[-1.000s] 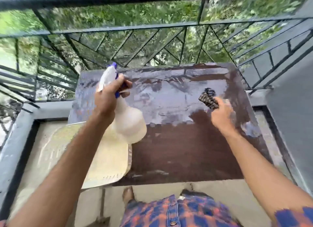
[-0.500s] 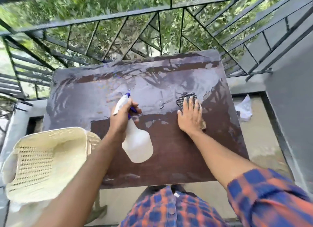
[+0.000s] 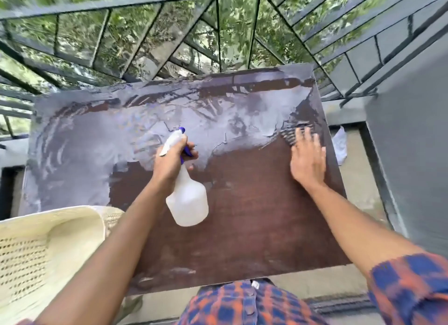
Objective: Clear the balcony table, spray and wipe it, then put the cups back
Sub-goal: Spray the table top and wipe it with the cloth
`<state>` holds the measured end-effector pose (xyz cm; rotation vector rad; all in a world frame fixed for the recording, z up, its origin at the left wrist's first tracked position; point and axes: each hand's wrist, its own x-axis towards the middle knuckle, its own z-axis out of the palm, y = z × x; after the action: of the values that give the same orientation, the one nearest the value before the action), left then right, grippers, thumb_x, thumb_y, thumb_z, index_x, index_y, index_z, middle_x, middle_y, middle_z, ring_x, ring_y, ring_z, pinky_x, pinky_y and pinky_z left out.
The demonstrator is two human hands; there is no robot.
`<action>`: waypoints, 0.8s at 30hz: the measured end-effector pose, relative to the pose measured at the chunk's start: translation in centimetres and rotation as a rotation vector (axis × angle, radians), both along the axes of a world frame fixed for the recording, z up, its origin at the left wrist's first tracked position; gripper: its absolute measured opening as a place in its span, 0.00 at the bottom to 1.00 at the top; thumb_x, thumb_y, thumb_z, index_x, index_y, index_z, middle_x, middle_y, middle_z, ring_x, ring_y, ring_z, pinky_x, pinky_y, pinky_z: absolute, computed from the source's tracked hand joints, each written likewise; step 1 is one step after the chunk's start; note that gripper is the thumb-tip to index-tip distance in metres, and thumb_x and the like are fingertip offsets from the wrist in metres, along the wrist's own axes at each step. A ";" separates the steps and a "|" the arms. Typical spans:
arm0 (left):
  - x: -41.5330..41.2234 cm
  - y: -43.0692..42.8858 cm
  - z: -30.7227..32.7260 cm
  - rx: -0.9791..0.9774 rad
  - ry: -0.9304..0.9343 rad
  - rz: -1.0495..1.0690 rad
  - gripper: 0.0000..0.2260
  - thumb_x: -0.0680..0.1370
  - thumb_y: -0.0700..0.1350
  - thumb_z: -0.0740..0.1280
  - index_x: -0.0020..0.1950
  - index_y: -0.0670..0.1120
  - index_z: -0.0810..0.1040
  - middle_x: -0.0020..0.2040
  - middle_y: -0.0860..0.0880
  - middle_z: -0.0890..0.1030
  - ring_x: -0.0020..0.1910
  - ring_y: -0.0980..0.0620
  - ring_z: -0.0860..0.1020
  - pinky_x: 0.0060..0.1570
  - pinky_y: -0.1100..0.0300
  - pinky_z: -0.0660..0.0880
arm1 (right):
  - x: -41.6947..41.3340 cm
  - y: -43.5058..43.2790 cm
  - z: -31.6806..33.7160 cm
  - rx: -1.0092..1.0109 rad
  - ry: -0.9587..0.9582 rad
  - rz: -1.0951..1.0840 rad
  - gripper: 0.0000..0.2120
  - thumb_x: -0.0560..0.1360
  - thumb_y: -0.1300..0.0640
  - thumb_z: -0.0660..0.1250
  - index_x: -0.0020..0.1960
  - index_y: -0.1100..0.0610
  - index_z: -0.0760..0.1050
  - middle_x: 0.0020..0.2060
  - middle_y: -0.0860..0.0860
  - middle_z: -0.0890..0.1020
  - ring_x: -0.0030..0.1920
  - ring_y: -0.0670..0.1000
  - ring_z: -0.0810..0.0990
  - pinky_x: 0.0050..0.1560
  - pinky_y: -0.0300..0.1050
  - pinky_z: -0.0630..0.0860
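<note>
Wet table (image 3: 242,215): left hand (image 3: 169,165) grips spray bottle (image 3: 188,203), right hand (image 3: 308,162) seemingly flattens cloth (image 3: 289,136).

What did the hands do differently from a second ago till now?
The right hand came down from holding the dark cloth bunched up in the air and pressed it flat on the table, then slid it toward the table's right edge. The left hand lowered the spray bottle closer to the tabletop. It still grips the bottle, and the cream chair stays at the left.
</note>
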<state>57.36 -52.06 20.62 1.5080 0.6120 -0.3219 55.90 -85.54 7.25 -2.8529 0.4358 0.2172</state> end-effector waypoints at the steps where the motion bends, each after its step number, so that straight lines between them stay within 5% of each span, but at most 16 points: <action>1: 0.4 0.0 -0.1 -0.005 0.007 -0.018 0.13 0.84 0.49 0.62 0.44 0.46 0.79 0.36 0.50 0.82 0.44 0.47 0.82 0.42 0.53 0.77 | 1.6 -0.6 0.3 0.021 0.015 -0.115 0.27 0.84 0.52 0.54 0.81 0.48 0.54 0.81 0.50 0.56 0.80 0.57 0.53 0.76 0.66 0.55; 6: 2.6 -0.2 -0.6 -0.035 0.049 -0.037 0.12 0.83 0.51 0.62 0.44 0.47 0.80 0.39 0.47 0.82 0.47 0.47 0.81 0.31 0.61 0.73 | 9.1 5.5 1.5 0.092 0.027 -0.272 0.29 0.83 0.53 0.55 0.82 0.49 0.50 0.82 0.50 0.49 0.81 0.57 0.46 0.78 0.64 0.49; 13: 5.5 -2.5 -1.5 -0.063 0.059 -0.040 0.13 0.84 0.49 0.61 0.42 0.47 0.77 0.38 0.46 0.80 0.47 0.47 0.80 0.28 0.66 0.73 | 4.1 11.2 0.2 0.034 -0.016 0.556 0.27 0.82 0.51 0.56 0.80 0.47 0.57 0.80 0.48 0.59 0.79 0.54 0.57 0.76 0.60 0.58; 20: 7.6 -4.7 -2.3 -0.034 0.066 -0.092 0.12 0.84 0.50 0.62 0.42 0.48 0.76 0.42 0.46 0.80 0.40 0.53 0.81 0.30 0.65 0.75 | 6.7 -3.2 0.0 0.029 -0.046 -0.029 0.25 0.82 0.53 0.55 0.80 0.50 0.60 0.79 0.52 0.62 0.79 0.59 0.59 0.74 0.65 0.59; 24: 8.2 -5.7 -2.1 -0.010 0.064 -0.071 0.12 0.84 0.50 0.61 0.43 0.48 0.76 0.39 0.49 0.80 0.38 0.55 0.82 0.35 0.61 0.75 | 14.5 -1.7 0.8 0.064 -0.051 -0.174 0.26 0.83 0.54 0.56 0.81 0.50 0.57 0.81 0.51 0.56 0.80 0.58 0.53 0.77 0.64 0.52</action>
<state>65.56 -57.73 18.52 1.5163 0.6074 -0.4289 70.43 -87.28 8.06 -2.7327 0.6503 0.1232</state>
